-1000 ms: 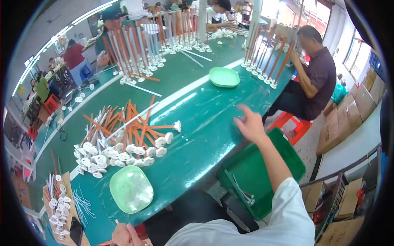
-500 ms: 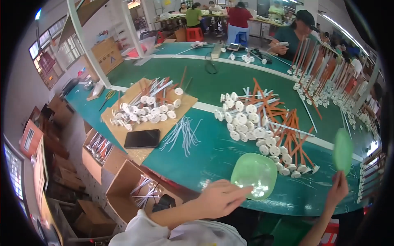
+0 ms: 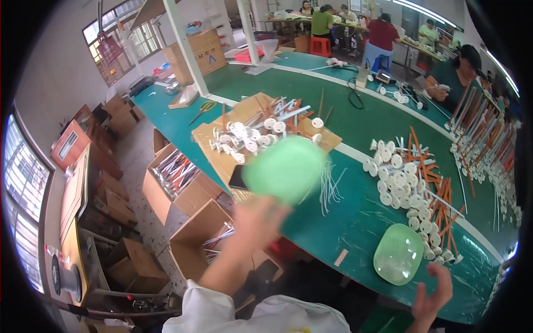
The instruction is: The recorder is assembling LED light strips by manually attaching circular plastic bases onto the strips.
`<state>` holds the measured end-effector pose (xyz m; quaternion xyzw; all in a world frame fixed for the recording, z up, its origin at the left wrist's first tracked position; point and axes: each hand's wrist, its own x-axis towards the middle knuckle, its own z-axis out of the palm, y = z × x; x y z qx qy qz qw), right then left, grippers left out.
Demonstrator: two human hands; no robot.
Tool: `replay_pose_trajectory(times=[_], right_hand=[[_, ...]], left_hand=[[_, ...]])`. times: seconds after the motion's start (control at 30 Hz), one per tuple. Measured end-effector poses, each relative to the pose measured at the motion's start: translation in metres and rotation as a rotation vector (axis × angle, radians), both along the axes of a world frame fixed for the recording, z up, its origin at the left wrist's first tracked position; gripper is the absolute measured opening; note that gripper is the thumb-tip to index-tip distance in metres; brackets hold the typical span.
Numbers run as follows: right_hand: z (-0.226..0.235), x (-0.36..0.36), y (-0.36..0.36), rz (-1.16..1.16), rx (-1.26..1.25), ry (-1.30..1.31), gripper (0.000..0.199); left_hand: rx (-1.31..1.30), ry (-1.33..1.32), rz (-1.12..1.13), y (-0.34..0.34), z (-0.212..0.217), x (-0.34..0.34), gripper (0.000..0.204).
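Observation:
A shallow, rounded-square green plastic dish [image 3: 286, 169], smeared by motion, is raised over the near edge of the cardboard sheet. My left hand [image 3: 260, 222] has closed on its near rim; the fingers are blurred. To the right, my right hand [image 3: 434, 294] is empty, with its fingers apart and curved. Just beyond it, a second green dish [image 3: 398, 254] lies on the green table [image 3: 333, 233]. That dish borders a heap of white round-based sticks [image 3: 397, 180] with brown and pale stems. Partly behind the raised dish is a black phone [image 3: 237, 178].
More white-based sticks [image 3: 252, 136] lie on the cardboard sheet [image 3: 208, 136], beside scissors [image 3: 202, 111]. Thin white strips [image 3: 332, 191] lie to its right. Open cartons [image 3: 191, 238] stand below the table's left edge. A co-worker [image 3: 458, 77] sits across the table, near upright sticks.
The view has swung left. My left hand has moved from the table dish to the cardboard, now with a raised dish. My right hand no longer holds up a dish and has moved toward the table dish.

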<state>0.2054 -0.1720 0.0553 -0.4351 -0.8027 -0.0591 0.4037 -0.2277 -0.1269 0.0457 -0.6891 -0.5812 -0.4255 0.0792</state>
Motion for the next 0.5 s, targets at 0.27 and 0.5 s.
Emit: replay_pose_trajectory(times=[0.27, 0.5], right_hand=[[-0.05, 0.06, -0.036, -1.022, -0.05, 0.115, 0.018], [-0.105, 0.064, -0.043, -1.078, 0.169, -0.071, 0.02]], left_hand=[[-0.076, 0.061, 0.604, 0.066, -0.027, -0.266, 0.024], [-0.048, 0.095, 0.759, 0.135, -0.041, -0.354, 0.025]])
